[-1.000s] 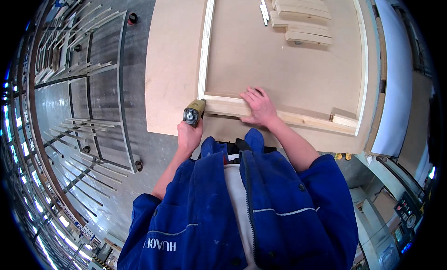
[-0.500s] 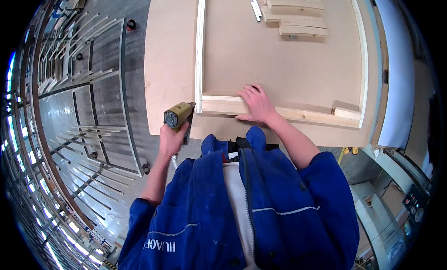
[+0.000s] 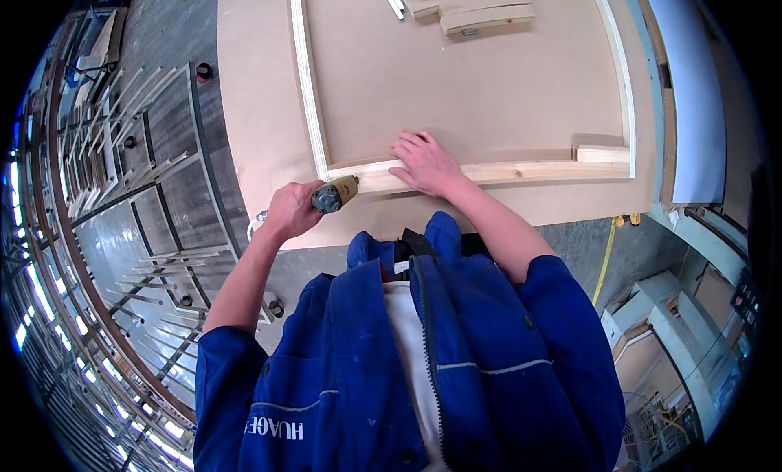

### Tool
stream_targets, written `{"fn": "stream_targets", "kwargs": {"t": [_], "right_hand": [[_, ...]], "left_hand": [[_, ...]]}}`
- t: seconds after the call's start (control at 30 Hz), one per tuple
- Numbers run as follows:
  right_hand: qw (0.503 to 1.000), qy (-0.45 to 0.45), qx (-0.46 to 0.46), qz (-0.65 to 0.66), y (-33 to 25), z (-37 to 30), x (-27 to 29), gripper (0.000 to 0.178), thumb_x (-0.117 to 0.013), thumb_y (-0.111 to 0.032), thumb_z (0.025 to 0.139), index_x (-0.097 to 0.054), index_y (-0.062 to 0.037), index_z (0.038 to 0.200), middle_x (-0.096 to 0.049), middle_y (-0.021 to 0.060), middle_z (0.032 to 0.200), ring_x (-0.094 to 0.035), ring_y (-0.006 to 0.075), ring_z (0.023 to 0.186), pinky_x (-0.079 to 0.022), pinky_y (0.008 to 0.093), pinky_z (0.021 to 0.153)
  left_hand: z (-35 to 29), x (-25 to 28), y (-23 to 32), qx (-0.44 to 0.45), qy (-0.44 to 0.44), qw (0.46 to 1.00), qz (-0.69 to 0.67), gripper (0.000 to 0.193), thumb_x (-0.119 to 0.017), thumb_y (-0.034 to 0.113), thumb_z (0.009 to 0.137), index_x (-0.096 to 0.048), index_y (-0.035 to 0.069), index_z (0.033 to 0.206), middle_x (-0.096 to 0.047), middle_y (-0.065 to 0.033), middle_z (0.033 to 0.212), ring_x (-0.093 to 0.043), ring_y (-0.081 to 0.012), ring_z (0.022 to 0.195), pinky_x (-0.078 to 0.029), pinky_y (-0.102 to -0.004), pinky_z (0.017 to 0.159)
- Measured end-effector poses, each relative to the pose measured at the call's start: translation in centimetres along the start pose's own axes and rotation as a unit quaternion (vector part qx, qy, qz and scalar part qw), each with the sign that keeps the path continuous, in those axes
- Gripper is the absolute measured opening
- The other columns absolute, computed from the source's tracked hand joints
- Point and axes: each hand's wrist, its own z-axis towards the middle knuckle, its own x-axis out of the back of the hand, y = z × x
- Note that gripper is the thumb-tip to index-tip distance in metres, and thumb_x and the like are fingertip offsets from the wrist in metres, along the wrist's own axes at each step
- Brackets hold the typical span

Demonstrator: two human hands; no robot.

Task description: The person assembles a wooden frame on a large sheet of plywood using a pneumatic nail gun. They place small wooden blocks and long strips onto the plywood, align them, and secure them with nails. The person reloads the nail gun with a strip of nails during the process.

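My left hand (image 3: 295, 209) is wrapped around a gold and grey nail gun (image 3: 336, 193). The gun's nose lies at the near rail, close to the near left corner of a pale wooden frame. My right hand (image 3: 425, 162) grips the near wooden rail (image 3: 513, 172), thumb on the near side and fingers over the far side. From the corner, the left wooden strip (image 3: 306, 73) runs away from me. Whether the nose touches the wood is hidden by the gun's body.
The frame lies on a broad tan board (image 3: 261, 138). A short wood block (image 3: 603, 153) sits in its near right corner. Several wood pieces (image 3: 489, 16) are stacked inside, beside thin white strips (image 3: 393, 1). Metal racks (image 3: 199, 130) stand left; a yellow tape (image 3: 604, 260) hangs at right.
My left hand has swung the nail gun from outside the left strip to the near side of the corner, its nose now by the rail. My right hand keeps its grip. The view has shifted.
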Motion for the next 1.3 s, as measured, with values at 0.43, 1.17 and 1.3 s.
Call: {"fn": "stream_targets", "kwargs": {"t": [0.43, 1.17, 1.3], "right_hand": [[1.0, -0.003, -0.003, -0.014, -0.4, 0.3, 0.2, 0.038, -0.061, -0.04, 0.098, -0.063, -0.0066, 0.116, -0.064, 0.01, 0.128, -0.051, 0.0264, 0.136, -0.035, 0.0432, 0.117], [0.992, -0.095, -0.086, -0.002, -1.6, 0.2, 0.6, 0.078, -0.066, -0.054, 0.091, -0.049, -0.0012, 0.144, -0.05, 0.021, 0.148, -0.04, 0.0353, 0.144, -0.028, 0.0497, 0.122], [0.997, -0.022, -0.055, -0.044, -1.8, 0.6, -0.7, 0.084, -0.071, -0.059, 0.084, -0.052, -0.0003, 0.141, -0.054, 0.0169, 0.143, -0.044, 0.0327, 0.14, -0.03, 0.0491, 0.119]], "left_hand": [[0.8, -1.4, 1.7, -0.036, 0.015, 0.999, -0.022, 0.037, -0.071, 0.011, 0.073, -0.067, 0.01, 0.109, -0.071, -0.0214, 0.084, -0.07, -0.0422, 0.083, -0.056, -0.051, 0.075], [-8.0, -8.3, -1.1, -0.021, 0.24, 0.962, -0.128, 0.037, -0.068, 0.012, 0.09, -0.068, 0.004, 0.126, -0.073, -0.0212, 0.111, -0.071, -0.0355, 0.105, -0.057, -0.0425, 0.087], [-14.1, -9.5, 1.4, 0.345, 0.169, 0.894, -0.232, 0.037, -0.076, 0.027, 0.084, -0.073, -0.005, 0.103, -0.071, -0.0313, 0.095, -0.07, -0.0442, 0.1, -0.057, -0.0506, 0.081]]}}
